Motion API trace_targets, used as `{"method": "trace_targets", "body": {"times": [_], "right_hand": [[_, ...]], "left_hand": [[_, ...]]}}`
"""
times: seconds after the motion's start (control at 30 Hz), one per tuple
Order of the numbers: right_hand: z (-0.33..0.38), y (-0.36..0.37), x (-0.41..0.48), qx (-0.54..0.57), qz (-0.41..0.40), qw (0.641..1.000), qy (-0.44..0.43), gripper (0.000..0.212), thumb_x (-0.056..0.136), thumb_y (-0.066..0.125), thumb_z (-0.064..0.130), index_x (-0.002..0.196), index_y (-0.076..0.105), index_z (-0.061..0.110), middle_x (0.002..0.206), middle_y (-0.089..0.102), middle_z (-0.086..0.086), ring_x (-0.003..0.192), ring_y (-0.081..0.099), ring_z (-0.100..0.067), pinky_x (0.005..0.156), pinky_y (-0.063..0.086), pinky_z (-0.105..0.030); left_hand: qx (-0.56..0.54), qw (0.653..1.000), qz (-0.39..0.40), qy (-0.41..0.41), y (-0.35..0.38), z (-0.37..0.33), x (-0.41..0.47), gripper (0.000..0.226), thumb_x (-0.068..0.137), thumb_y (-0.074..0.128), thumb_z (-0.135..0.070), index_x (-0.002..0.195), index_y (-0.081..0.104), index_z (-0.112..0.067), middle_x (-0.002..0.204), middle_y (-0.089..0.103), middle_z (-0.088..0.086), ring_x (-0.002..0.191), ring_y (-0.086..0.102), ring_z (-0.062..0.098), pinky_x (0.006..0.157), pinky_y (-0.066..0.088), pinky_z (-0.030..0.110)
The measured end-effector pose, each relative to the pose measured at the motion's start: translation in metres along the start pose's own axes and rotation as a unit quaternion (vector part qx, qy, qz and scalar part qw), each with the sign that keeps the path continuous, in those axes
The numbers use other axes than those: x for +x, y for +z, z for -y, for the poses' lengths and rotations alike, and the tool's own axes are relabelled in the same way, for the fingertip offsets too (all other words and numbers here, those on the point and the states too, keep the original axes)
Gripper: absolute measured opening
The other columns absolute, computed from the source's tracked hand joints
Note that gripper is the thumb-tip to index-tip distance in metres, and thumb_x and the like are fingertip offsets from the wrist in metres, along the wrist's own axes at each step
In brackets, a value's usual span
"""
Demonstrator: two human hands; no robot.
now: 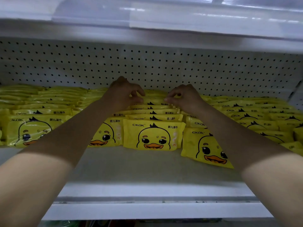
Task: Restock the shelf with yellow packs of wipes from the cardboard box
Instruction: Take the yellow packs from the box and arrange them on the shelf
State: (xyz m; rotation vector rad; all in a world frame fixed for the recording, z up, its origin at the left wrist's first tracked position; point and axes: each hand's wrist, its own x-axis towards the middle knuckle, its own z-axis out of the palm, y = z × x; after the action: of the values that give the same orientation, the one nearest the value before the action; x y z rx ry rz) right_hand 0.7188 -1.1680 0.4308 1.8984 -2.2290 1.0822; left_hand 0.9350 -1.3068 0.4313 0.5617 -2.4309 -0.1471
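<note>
**Two Hands at the Back of the Middle Row**

Both arms reached deep over the white shelf [147,163], bare to the elbow. The left hand [124,94] and the right hand [185,97] met at the rear of the middle row. The fingers of each were curled down, with thumb and fingertips pinching the top edge of one yellow pack [154,101], the left hand at its left end and the right hand at its right end.

That held pack stood upright at the back of a row of roughly six packs, each showing a duck face. The front pack [154,136] of the row stood upright and square to the camera.

Just to its left, a second row began with one pack [106,135] half hidden behind the left forearm. Farther left, one bundle [27,131] wrapped in clear film stood at the front of a third row.

To the right, one tilted pack [206,148] leaned forward with its lower corner out toward the shelf edge. Beyond it ran more yellow rows, too blurred to count.

One perforated back panel [65,66] rose behind all the packs, and one upper shelf [147,35] hung above them.
</note>
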Motion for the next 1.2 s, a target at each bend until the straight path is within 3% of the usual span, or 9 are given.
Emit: {"method": "trace_targets", "body": {"times": [0.17, 0.37, 0.5, 0.63, 0.77, 0.87, 1.0, 1.07, 1.2], "right_hand": [[-0.007, 0.003, 0.01, -0.03, -0.002, 0.999, 0.012, 0.016, 0.061, 0.072, 0.066, 0.071, 0.066, 0.055, 0.096, 0.07, 0.019, 0.108, 0.058, -0.022, 0.098, 0.044, -0.045], [-0.004, 0.006, 0.016, -0.067, 0.008, 0.997, 0.021, 0.011, 0.08, 0.076, 0.042, 0.09, 0.075, 0.038, 0.109, 0.068, 0.007, 0.119, 0.038, -0.024, 0.094, 0.038, -0.036], [-0.004, 0.008, 0.02, -0.115, 0.026, 0.993, 0.012, 0.018, 0.088, 0.069, 0.04, 0.097, 0.078, 0.027, 0.11, 0.068, -0.001, 0.119, 0.041, -0.029, 0.094, 0.042, -0.04], [-0.002, 0.008, 0.022, -0.151, 0.046, 0.988, 0.009, 0.026, 0.092, 0.064, 0.042, 0.101, 0.077, 0.021, 0.113, 0.063, -0.006, 0.118, 0.041, -0.029, 0.093, 0.042, -0.04], [-0.006, 0.006, 0.026, -0.086, 0.015, 0.996, 0.033, 0.025, 0.082, 0.07, 0.052, 0.093, 0.077, 0.031, 0.109, 0.067, -0.001, 0.115, 0.05, -0.025, 0.098, 0.045, -0.042], [-0.011, 0.004, 0.03, -0.042, -0.015, 0.998, 0.047, 0.026, 0.064, 0.068, 0.067, 0.079, 0.071, 0.046, 0.1, 0.07, 0.007, 0.114, 0.053, -0.025, 0.098, 0.046, -0.045], [-0.006, 0.009, 0.035, -0.09, 0.021, 0.995, 0.034, 0.012, 0.078, 0.074, 0.05, 0.085, 0.072, 0.04, 0.103, 0.067, 0.009, 0.118, 0.041, -0.024, 0.096, 0.041, -0.04], [-0.007, 0.011, 0.039, -0.103, 0.026, 0.994, 0.034, 0.014, 0.082, 0.074, 0.045, 0.091, 0.076, 0.034, 0.105, 0.068, 0.007, 0.119, 0.039, -0.024, 0.092, 0.042, -0.038], [-0.005, 0.015, 0.043, -0.16, 0.037, 0.986, 0.028, 0.022, 0.089, 0.067, 0.041, 0.093, 0.077, 0.022, 0.107, 0.066, -0.003, 0.12, 0.041, -0.028, 0.093, 0.044, -0.04]], "left_hand": [[-0.014, 0.999, 0.02, -0.036, 0.006, 0.0, 0.009, 0.021, 0.076, 0.08, -0.035, 0.096, 0.074, -0.032, 0.087, 0.069, -0.012, 0.102, 0.044, 0.013, 0.082, 0.035, 0.03], [-0.014, 0.999, 0.024, -0.034, 0.014, -0.004, 0.015, 0.021, 0.072, 0.084, -0.035, 0.091, 0.074, -0.034, 0.087, 0.07, -0.009, 0.1, 0.053, 0.015, 0.093, 0.043, 0.037], [0.076, 0.996, 0.045, -0.025, 0.012, -0.009, 0.019, 0.017, 0.084, 0.073, -0.036, 0.098, 0.076, -0.027, 0.097, 0.057, 0.002, 0.093, 0.039, 0.013, 0.08, 0.029, 0.026], [0.101, 0.992, 0.072, -0.024, 0.011, -0.007, 0.02, 0.017, 0.09, 0.066, -0.037, 0.1, 0.075, -0.026, 0.084, 0.041, -0.005, 0.088, 0.031, 0.011, 0.079, 0.024, 0.026], [0.009, 0.997, 0.056, -0.046, 0.007, -0.002, 0.022, 0.014, 0.085, 0.072, -0.036, 0.092, 0.075, -0.024, 0.083, 0.063, -0.008, 0.088, 0.056, 0.012, 0.08, 0.045, 0.024], [-0.048, 0.995, 0.026, -0.084, 0.006, 0.007, 0.023, 0.012, 0.077, 0.08, -0.033, 0.088, 0.074, -0.031, 0.086, 0.071, -0.007, 0.09, 0.064, 0.014, 0.088, 0.054, 0.04], [-0.034, 0.995, 0.055, -0.075, 0.013, 0.01, 0.025, 0.014, 0.073, 0.083, -0.033, 0.079, 0.072, -0.04, 0.087, 0.071, -0.012, 0.097, 0.062, 0.02, 0.092, 0.051, 0.046], [-0.018, 0.996, 0.051, -0.071, 0.015, 0.009, 0.028, 0.01, 0.075, 0.082, -0.031, 0.082, 0.075, -0.032, 0.087, 0.071, -0.011, 0.1, 0.061, 0.022, 0.092, 0.05, 0.046], [0.058, 0.996, 0.055, -0.051, 0.015, 0.009, 0.034, 0.011, 0.084, 0.072, -0.035, 0.09, 0.077, -0.027, 0.09, 0.063, -0.004, 0.092, 0.053, 0.019, 0.095, 0.044, 0.036]]}}
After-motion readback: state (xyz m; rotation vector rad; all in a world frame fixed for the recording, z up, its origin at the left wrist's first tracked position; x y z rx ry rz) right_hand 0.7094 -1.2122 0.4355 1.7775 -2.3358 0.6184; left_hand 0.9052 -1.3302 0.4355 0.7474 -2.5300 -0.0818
